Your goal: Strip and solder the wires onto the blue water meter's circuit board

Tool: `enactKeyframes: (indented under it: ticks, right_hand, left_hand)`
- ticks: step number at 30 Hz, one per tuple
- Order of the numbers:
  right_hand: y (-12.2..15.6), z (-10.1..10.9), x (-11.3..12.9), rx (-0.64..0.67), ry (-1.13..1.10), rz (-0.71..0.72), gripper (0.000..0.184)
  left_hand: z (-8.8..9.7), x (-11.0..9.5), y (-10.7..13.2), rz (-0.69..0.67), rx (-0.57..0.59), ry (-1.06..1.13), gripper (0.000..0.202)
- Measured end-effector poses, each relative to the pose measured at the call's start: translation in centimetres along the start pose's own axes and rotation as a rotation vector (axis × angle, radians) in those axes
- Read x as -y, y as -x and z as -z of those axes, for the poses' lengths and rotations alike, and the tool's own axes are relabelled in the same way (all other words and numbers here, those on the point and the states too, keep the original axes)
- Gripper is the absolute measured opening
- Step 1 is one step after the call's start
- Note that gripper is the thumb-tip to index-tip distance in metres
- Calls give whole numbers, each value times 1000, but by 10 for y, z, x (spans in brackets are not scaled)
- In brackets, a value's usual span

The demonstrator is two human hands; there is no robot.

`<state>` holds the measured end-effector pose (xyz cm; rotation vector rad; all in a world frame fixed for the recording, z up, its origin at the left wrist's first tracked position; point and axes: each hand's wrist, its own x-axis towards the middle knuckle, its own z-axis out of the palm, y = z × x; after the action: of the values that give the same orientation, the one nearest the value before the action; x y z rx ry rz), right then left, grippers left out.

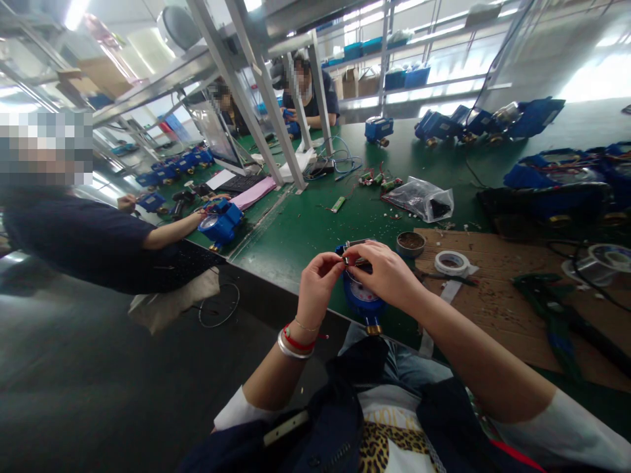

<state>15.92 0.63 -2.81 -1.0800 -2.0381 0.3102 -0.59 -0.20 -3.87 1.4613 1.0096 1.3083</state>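
You had the blue water meter (363, 303) sitting at the near edge of the bench, right against your lap, brass fitting pointing down toward you, dial face up. Both hands were bunched over the top of it. Your left hand (317, 284) had its fingertips pinched together on something tiny at the top of the meter, and your right hand (388, 274) was curled over, grasping a small dark part (355, 261) there. I couldn't tell exactly what that part was, your fingers covered most of it.

My take on doing that bit well: the meter wasn't clamped, just resting, so you'd have wanted it braced against your body or the bench edge so it couldn't roll. With a piece that small, I'd have kept the pinch low and close to the housing.

Surface was a green bench mat (305, 230), with a brown cardboard sheet (497, 295) laid to the right, peppered with little offcuts. On it, a roll of white tape (451, 263), and just beside its far left corner a small round tin (411, 244). Further off, a clear plastic bag (424, 198) of bits, and a row of more blue meters (468, 123) at the far right.

Room looked like an assembly line: metal shelving overhead, a co-worker (89, 236) on the left working on another meter (220, 223), two more people at the far end.
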Motion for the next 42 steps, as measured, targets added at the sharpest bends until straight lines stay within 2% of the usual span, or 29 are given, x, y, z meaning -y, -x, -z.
enactKeyframes:
  ticks: [6,9,14,18,23,26,29,31,34,38,40,42]
  right_hand:
    - [1,2,0,18,-80,-32,14]
    - [1,3,-1,23,-115,-52,17]
    - [0,5,-1,3,-119,-37,18]
    - [0,7,-2,25,-97,13,7]
    - [-2,7,-11,23,-34,50,6]
    - [-2,11,-15,54,26,12,9]
    - [4,20,-17,56,25,-31,28]
    - [13,25,-17,7,4,-65,38]
    - [32,23,-15,-112,-5,-134,39]
    - [56,1,-6,-241,-34,-254,46]
    - [64,-11,-1,-295,-67,-307,56]
    - [66,-17,3,-340,-77,-324,63]
  left_hand:
    - [-2,-4,0,-174,46,-286,17]
    - [-2,-6,1,-187,53,-305,18]
    - [0,-8,2,-130,25,-276,21]
    - [1,-11,2,-201,10,-327,18]
    - [-2,-14,3,-277,-32,-409,15]
    - [-3,-14,5,-258,-13,-383,15]
    - [1,-10,12,-228,-15,-315,25]
    - [5,-4,20,-241,-50,-302,34]
    - [10,5,30,-327,-89,-411,22]
    - [6,8,32,-402,-6,-605,22]
    - [1,5,28,-422,34,-627,22]
    - [-3,2,24,-448,39,-629,14]
